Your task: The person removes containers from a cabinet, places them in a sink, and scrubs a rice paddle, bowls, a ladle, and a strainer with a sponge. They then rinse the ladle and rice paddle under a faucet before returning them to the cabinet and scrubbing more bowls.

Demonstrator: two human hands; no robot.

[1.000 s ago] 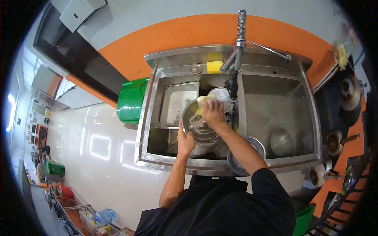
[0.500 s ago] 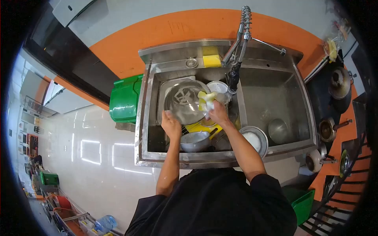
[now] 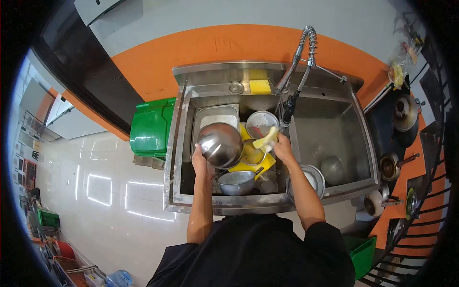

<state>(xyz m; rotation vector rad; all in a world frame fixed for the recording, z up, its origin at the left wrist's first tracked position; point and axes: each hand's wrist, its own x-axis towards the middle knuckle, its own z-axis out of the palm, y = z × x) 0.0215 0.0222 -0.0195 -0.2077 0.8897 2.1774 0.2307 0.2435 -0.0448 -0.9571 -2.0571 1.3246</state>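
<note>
A round metal bowl (image 3: 220, 145) is tilted over the left basin, its smooth outer side facing up. My left hand (image 3: 201, 160) is closed on its left edge. To the right, my right hand (image 3: 283, 147) is closed on a soapy yellow sponge (image 3: 266, 140), apart from the bowl. Below them in the basin are a white-rimmed bowl (image 3: 262, 125), a rectangular metal tray (image 3: 216, 115), a yellow board (image 3: 266, 165) and a grey metal pot (image 3: 236, 182). Another metal bowl (image 3: 313, 180) stands by the front edge, partly behind my right forearm.
A spring-hose faucet (image 3: 289, 107) rises behind the divider. The right basin (image 3: 325, 129) holds a round bowl (image 3: 333, 169). On the back ledge lies a yellow sponge block (image 3: 260, 87). A green bin (image 3: 152, 127) is at the left; pans (image 3: 389, 167) are at the right.
The bowl in my left hand has turned from its inside to its outer side. My right hand has moved right, away from it, with the sponge. The view has shifted slightly.
</note>
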